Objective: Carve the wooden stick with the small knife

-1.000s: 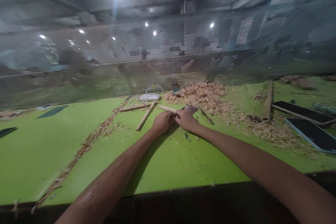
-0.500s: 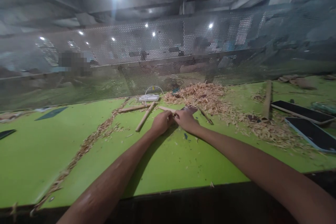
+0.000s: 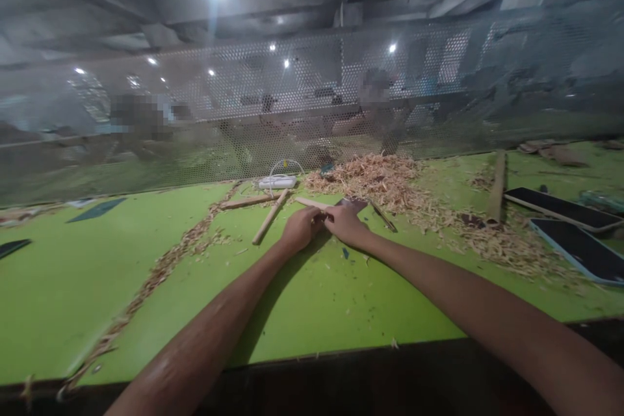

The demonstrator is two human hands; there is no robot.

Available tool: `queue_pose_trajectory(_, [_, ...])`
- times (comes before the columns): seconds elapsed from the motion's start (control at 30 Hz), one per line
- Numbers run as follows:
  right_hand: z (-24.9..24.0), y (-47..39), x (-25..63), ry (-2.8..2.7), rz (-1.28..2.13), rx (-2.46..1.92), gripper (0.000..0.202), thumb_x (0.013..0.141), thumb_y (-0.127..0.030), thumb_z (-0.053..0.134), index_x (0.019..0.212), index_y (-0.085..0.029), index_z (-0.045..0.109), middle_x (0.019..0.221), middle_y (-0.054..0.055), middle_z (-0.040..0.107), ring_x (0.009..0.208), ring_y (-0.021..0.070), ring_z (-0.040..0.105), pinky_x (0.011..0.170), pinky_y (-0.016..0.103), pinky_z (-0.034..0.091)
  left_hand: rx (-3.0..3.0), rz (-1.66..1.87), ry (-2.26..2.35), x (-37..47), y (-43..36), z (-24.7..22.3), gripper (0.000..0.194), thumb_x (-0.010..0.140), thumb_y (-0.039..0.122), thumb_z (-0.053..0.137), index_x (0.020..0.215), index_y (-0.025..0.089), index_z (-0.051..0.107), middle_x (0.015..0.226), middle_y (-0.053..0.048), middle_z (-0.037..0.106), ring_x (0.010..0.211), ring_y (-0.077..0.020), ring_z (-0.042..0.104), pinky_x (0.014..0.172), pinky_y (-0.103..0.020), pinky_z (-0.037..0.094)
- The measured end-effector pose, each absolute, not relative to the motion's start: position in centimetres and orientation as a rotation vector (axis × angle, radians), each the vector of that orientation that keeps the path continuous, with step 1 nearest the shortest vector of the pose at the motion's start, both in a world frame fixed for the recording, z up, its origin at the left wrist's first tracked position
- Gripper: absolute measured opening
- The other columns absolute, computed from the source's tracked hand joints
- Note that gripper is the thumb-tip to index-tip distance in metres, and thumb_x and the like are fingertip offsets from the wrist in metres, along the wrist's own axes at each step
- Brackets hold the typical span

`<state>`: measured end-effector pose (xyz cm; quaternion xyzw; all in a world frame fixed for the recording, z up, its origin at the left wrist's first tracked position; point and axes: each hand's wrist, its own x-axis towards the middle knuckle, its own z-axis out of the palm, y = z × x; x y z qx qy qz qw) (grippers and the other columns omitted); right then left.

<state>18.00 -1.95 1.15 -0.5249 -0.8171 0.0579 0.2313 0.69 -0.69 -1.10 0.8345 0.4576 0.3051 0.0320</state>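
My left hand [image 3: 301,226] and my right hand [image 3: 345,223] meet over the green table, fingers closed and close together. Between them a pale wooden stick [image 3: 311,203] pokes out beyond the fingertips; both hands appear to grip it, though its near part is hidden. Just behind my right hand lies a dark flat piece [image 3: 355,204], partly covered. To the left of my left hand a loose wooden stick [image 3: 270,217] rests on the table, with another wooden stick [image 3: 249,201] lying beyond it.
Wood shavings [image 3: 383,175] are heaped at the back, spreading right toward two phones [image 3: 580,248]. A white power strip [image 3: 277,182] lies by the perforated screen [image 3: 292,104]. A thin dark tool [image 3: 383,216] lies right of my hands. People are blurred behind the screen.
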Motion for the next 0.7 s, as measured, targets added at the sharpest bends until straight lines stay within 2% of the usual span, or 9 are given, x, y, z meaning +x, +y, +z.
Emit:
queue_pose_trajectory(0.27, [1.5,-2.4,17.8,-2.225,0.056,-1.577,0.023,0.097,-0.017,0.056,0.107,-0.015,0.078,0.095,0.009,0.076,0.088,0.0209,0.065,0.080,0.029,0.046,2.488,0.961,1.460,0.9,-0.3,-1.4,0.012,0.090,0.012,0.061,0.090,0.018,0.072,0.086,-0.005,0.075,0.069,-0.0183,0.061,0.067,-0.028,0.043])
queue_pose_trajectory(0.37, [1.4,-2.3,18.0,-2.163,0.059,-1.605,0.022,0.100,-0.018,0.054,0.105,-0.015,0.076,0.094,0.009,0.075,0.087,0.0200,0.065,0.077,0.028,0.046,2.434,1.001,1.459,1.0,-0.5,-1.0,0.011,0.093,0.019,0.063,0.101,0.019,0.071,0.089,-0.004,0.075,0.069,-0.0175,0.062,0.065,-0.028,0.043])
queue_pose_trajectory(0.5, [1.6,-1.8,18.7,-2.044,0.088,-1.641,0.024,0.103,-0.018,0.050,0.105,-0.016,0.073,0.093,0.009,0.074,0.080,0.0195,0.064,0.071,0.028,0.044,2.344,1.117,1.462,0.9,-0.7,-0.4,0.023,0.101,0.035,0.059,0.116,0.019,0.066,0.096,-0.005,0.075,0.072,-0.0178,0.063,0.067,-0.029,0.046])
queue_pose_trajectory(0.7, [2.4,-0.2,21.1,-1.847,0.039,-1.705,0.022,0.100,-0.022,0.050,0.105,-0.019,0.072,0.095,0.012,0.074,0.080,0.0222,0.062,0.067,0.029,0.039,2.317,1.172,1.500,0.7,-0.8,0.0,0.021,0.105,0.035,0.055,0.115,0.019,0.063,0.100,-0.006,0.074,0.074,-0.0178,0.064,0.069,-0.030,0.048])
